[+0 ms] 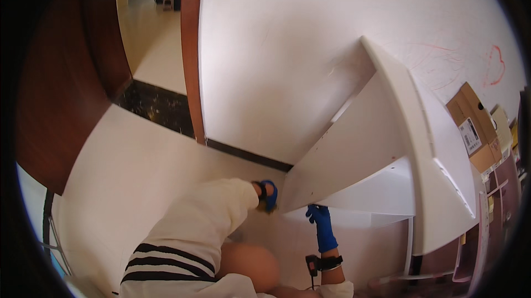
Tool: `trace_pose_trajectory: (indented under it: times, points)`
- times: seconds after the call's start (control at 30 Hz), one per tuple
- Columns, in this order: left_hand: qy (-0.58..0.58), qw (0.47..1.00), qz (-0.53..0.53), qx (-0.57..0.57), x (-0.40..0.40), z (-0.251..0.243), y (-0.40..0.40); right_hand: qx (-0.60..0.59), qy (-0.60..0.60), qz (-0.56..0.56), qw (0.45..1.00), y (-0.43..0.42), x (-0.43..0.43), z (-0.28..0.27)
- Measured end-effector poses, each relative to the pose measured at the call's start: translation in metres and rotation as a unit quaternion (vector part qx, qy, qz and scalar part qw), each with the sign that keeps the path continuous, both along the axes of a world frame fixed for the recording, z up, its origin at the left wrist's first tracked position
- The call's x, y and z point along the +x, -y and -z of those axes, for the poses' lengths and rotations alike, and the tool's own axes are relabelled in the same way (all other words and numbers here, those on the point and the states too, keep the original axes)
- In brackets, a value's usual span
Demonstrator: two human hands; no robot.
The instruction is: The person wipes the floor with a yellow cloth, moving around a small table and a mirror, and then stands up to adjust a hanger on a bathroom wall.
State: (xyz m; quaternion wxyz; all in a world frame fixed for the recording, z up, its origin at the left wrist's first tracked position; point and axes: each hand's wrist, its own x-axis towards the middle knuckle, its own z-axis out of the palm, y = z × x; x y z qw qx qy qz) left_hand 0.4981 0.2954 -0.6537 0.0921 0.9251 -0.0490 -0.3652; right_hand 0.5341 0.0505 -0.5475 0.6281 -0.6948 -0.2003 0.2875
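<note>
My left hand (269,195), in a blue glove, is low over the floor beside the foot of a white cabinet or desk unit (356,132). Something yellowish is at its fingers, blurred, and I cannot tell what it is or how it is held. My right hand (319,219), also blue-gloved, reaches up to the lower edge of the unit's white side panel; the fingertips are partly hidden there. A black strap with a small device (313,265) is on the right wrist. The unit stands against the white wall (269,49).
A cardboard box (475,128) with a label stands at the right, by pinkish shelving (493,190). A dark baseboard (249,157) runs along the wall. At the left are a brown door (54,82) and a doorway with a dark stone threshold (153,105).
</note>
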Motion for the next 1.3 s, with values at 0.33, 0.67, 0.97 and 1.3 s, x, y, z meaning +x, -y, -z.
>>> trace_pose_trajectory:
  times: [0.33,0.67,0.97,1.3]
  points:
    - [0.362,0.902,-0.186,-0.146,-0.044,0.081,-0.032,0.177,-0.138,0.014,0.974,0.004,0.001,0.013]
    - [0.421,0.879,-0.124,-0.184,-0.094,0.179,-0.005,0.119,-0.113,-0.020,0.986,0.019,0.003,0.007]
    - [0.534,0.627,-0.565,0.048,-0.184,0.176,-0.181,-0.225,0.208,-0.005,0.952,0.067,0.014,0.030]
    - [0.449,0.797,-0.352,-0.200,-0.075,0.173,-0.007,-0.146,0.135,0.001,0.980,0.083,0.019,0.033]
